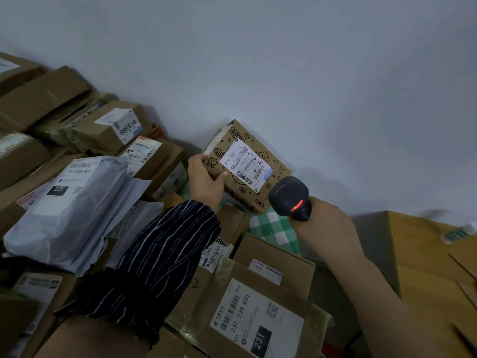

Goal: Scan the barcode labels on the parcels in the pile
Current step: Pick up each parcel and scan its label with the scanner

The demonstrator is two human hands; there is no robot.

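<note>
Against the grey wall [284, 60], the printed box [276, 165] tilts above the pile [258, 311], its label [245, 164] facing the scanner [290, 197] just below-right, left hand [205, 179] fingers [200, 159] gripping the box's near edge, right hand [327, 223] closed round the scanner's handle.

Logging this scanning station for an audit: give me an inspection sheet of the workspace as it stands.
Surface: green checked cloth shows between parcels.
Job's things: cartoon-printed box, label toward the camera; black scanner, red light on, pointed at it.
Clutter: cardboard parcels piled around; grey mailer bag at left.
Hands: left hand grips the box; right hand grips the scanner.
Cables: nothing seen.
Surroundings: pale wall behind; wooden furniture at right.
</note>
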